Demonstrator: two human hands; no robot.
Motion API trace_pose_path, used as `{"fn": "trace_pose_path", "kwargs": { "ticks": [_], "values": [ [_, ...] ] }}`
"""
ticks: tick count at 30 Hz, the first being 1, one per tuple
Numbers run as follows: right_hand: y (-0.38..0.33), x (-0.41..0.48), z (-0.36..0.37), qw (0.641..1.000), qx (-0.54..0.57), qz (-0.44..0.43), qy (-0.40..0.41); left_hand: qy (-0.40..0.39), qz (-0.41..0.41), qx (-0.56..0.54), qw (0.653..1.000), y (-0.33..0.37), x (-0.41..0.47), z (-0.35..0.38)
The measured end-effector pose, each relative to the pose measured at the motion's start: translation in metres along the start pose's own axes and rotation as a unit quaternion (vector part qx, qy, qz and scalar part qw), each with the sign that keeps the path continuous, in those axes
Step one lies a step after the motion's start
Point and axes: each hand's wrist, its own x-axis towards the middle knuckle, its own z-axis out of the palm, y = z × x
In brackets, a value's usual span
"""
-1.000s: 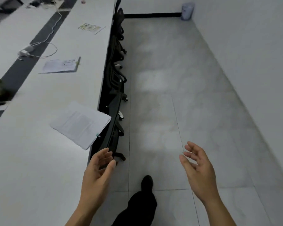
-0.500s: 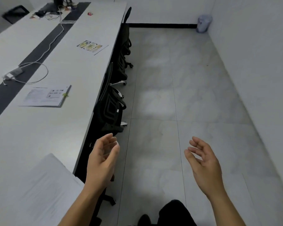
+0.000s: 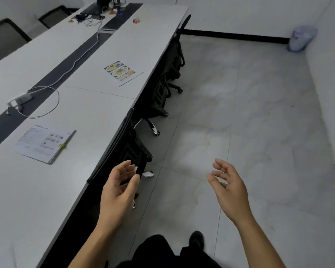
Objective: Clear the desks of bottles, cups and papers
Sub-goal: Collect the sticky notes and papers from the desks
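Beside the long table, I held the left hand and right hand out over the aisle, fingers loosely spread and holding nothing, free, I judged, for the next pickup. A clipped booklet lay on the table at near left, and a photo sheet lay farther along by the edge. The chairs were tucked under, so any reach would go over their backs.
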Motion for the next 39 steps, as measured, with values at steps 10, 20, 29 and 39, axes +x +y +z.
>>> {"fn": "trace_pose_path", "kwargs": {
  "ticks": [10,20,29,39],
  "values": [
    [-0.029,0.235,0.045,0.992,-0.053,-0.002,-0.116,0.109,-0.073,-0.033,0.991,-0.009,0.172,0.075],
    [-0.141,0.471,0.129,0.979,-0.068,-0.068,-0.180,0.183,-0.076,-0.066,0.978,0.044,0.417,0.092],
    [-0.153,0.630,0.259,0.946,-0.096,-0.037,-0.308,0.274,-0.158,-0.041,0.948,0.008,0.548,0.086],
    [-0.171,0.816,0.436,0.894,-0.184,-0.008,-0.408,0.375,-0.307,-0.010,0.875,-0.004,0.691,0.064]
  ]
}}
